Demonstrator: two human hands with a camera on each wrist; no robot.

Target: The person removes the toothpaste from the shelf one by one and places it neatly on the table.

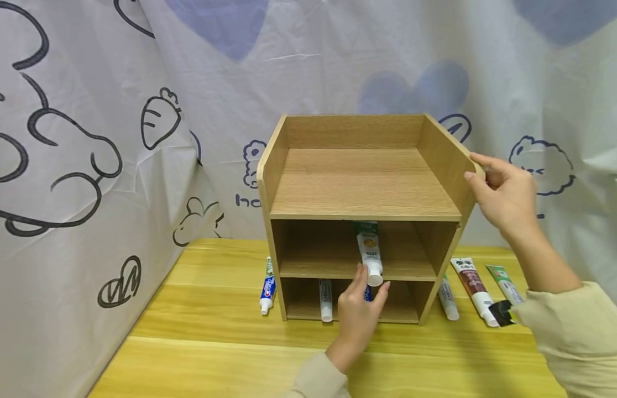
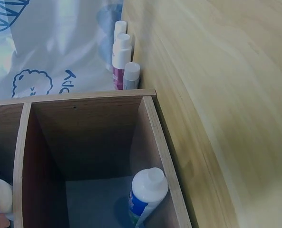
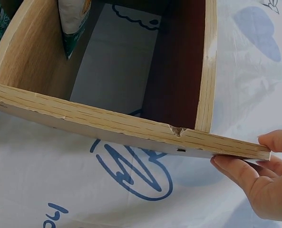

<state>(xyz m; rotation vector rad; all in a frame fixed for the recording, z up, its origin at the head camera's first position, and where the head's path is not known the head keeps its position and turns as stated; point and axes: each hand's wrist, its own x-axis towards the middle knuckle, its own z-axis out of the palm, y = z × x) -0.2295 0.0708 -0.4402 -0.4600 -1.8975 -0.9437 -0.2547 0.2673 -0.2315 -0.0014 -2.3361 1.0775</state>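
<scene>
A small wooden shelf stands on the table, with a top tray and two compartments beneath. On its middle level lies a white toothpaste tube with a green tail, cap toward me and jutting over the front edge. My left hand holds this tube near its cap, fingertips at either side. At the left wrist view's edge shows the same white cap with a fingertip under it. My right hand grips the front edge of the right side panel, thumb on one face and fingers on the other.
In the lower compartment lie a white tube and a blue tube, partly behind my left hand. A blue-and-white tube is left of the shelf. To its right are a white tube, a maroon-and-white one and a green-ended one.
</scene>
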